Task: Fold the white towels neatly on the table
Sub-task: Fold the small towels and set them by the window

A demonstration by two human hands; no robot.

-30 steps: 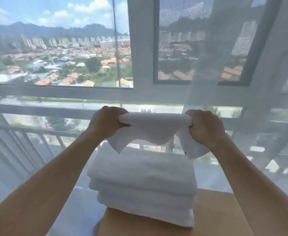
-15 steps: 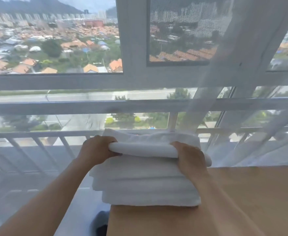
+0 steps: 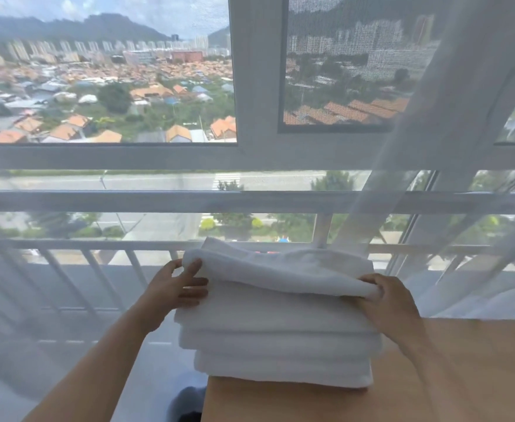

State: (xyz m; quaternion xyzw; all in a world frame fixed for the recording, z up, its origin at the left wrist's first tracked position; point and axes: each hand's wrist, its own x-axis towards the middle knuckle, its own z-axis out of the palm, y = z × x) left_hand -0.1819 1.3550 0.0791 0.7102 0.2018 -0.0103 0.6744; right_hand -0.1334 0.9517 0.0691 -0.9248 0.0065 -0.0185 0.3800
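A stack of folded white towels (image 3: 280,339) sits at the far left corner of the wooden table (image 3: 463,376), its left side overhanging the table edge. The top towel (image 3: 280,269) lies loosely folded on the stack. My left hand (image 3: 177,287) is at the stack's left end, fingers fairly straight, thumb against the top towel's left edge. At the right end, my right hand (image 3: 387,303) pinches the top towel's front corner between thumb and fingers.
A sheer white curtain (image 3: 451,178) hangs just behind and to the right of the table. Beyond it are a window frame (image 3: 259,86) and a white balcony railing (image 3: 97,245). A dark object (image 3: 189,400) shows on the floor by the table's left edge.
The folded towel came down from mid-air onto the stack. My left hand has let go of its grip and opened; my right hand still holds the right corner.
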